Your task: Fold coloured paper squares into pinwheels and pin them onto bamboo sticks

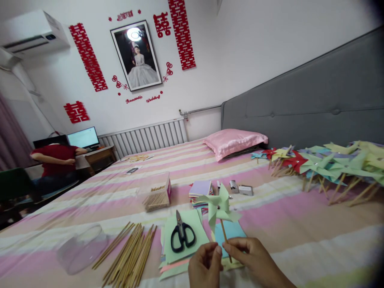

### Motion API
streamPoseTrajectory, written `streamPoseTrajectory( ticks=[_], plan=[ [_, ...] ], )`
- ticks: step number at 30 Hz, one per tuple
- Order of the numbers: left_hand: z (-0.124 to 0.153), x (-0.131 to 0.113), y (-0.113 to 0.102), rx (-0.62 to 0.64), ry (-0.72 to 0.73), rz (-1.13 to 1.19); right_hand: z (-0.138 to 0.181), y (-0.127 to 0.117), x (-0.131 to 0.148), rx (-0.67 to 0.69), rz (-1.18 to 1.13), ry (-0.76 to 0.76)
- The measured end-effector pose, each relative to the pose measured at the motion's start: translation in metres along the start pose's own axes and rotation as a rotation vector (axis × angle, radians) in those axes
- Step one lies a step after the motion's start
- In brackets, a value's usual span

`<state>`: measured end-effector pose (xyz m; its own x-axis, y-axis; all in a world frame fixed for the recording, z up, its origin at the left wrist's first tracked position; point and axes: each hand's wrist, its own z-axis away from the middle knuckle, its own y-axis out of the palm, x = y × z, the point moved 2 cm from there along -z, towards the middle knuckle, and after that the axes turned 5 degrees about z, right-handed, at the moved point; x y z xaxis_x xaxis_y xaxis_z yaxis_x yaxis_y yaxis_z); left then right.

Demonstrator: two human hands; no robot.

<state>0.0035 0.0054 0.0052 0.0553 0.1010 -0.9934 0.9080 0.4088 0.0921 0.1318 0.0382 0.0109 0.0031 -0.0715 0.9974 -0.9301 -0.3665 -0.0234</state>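
A pale green paper pinwheel stands upright on a thin wooden stick. My right hand pinches that stick between thumb and fingers, below the paper blades. Close beside it, my left hand is closed, thumb against the curled fingers; whatever it may hold is hidden. Blue paper squares lie behind my hands. To the left, black-handled scissors rest on a stack of green paper with other colours beneath. Further left, several loose wooden sticks are spread on the bed.
Several finished pinwheels lie at right by the grey headboard. A clear box of short sticks, coloured paper squares, small boxes, a clear plastic container and a pink pillow are on the striped bed. A person in red sits far left.
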Motion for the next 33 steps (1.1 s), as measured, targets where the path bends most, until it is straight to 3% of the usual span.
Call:
streamPoseTrajectory(
  ticks=[4,11,21,33],
  plan=[
    [-0.005,-0.008,-0.012,-0.141,0.057,-0.021,-0.001,0.004,-0.009,0.007,0.009,0.021],
    [-0.008,-0.012,-0.023,-0.226,0.139,-0.180,0.000,0.012,-0.005,0.077,0.028,0.057],
    [-0.006,-0.013,-0.025,-0.229,0.226,-0.236,0.007,0.018,-0.005,0.132,0.079,0.077],
    [-0.005,-0.008,-0.020,-0.201,0.224,-0.332,0.006,0.019,-0.005,0.118,0.053,0.098]
  ],
)
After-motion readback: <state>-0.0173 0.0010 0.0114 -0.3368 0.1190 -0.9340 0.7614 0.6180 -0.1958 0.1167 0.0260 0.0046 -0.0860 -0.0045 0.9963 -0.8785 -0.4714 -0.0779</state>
